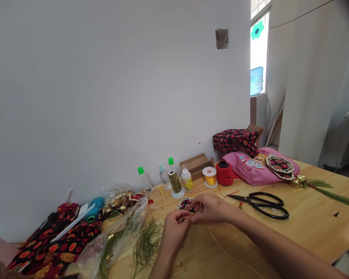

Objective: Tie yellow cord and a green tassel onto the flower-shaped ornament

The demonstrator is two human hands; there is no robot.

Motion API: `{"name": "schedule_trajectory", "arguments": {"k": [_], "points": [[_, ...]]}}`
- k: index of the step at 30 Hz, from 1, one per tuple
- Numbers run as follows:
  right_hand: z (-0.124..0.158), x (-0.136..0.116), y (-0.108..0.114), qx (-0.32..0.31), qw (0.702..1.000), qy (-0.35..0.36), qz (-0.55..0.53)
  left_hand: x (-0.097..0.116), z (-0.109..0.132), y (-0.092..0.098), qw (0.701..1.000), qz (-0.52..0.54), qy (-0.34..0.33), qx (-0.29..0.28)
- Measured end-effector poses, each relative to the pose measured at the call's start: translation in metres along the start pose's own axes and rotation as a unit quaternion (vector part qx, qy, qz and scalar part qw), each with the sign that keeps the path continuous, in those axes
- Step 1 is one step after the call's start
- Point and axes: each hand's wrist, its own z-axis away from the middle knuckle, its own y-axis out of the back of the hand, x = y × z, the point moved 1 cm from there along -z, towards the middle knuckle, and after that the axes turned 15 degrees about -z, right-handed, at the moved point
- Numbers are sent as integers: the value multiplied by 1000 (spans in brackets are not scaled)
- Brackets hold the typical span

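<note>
My left hand (176, 226) and my right hand (212, 209) meet over the wooden table, fingers pinched together. Between them runs a thin yellow cord (218, 243), and its long tail trails down toward the lower right. A scalloped ornament (185, 204), black and red with a pale rim, lies just behind the fingers, which partly cover it. The cord's end at the fingertips is too small to make out. To the right of my right hand lie black-handled scissors (260, 204), while a loose bunch of green threads (145, 246) spreads left of my left hand.
Along the wall stand a green thread spool (174, 182), a glue bottle (187, 180), a yellow cord spool (210, 179) and a red thread cone (224, 173). A pink bag (247, 170) bears an octagonal ornament (280, 166). Patterned fabric (66, 236) and plastic bags (125, 224) crowd the left.
</note>
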Motion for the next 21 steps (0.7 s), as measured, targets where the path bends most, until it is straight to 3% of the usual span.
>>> {"name": "schedule_trajectory", "arguments": {"k": [4,8,12,16,21], "points": [[-1,7,-16,25,996,-10,88,0,0,1,1000,-25,1,0],[1,12,-7,24,993,-10,116,-2,0,1,1000,-23,1,3],[-2,18,1,62,992,-3,110,-2,-1,2,1000,-1,1,0],[-3,16,3,123,992,-7,-15,2,-1,4,999,34,7,-11],[-2,7,2,168,969,-22,-182,9,-1,6,998,60,4,3]]}}
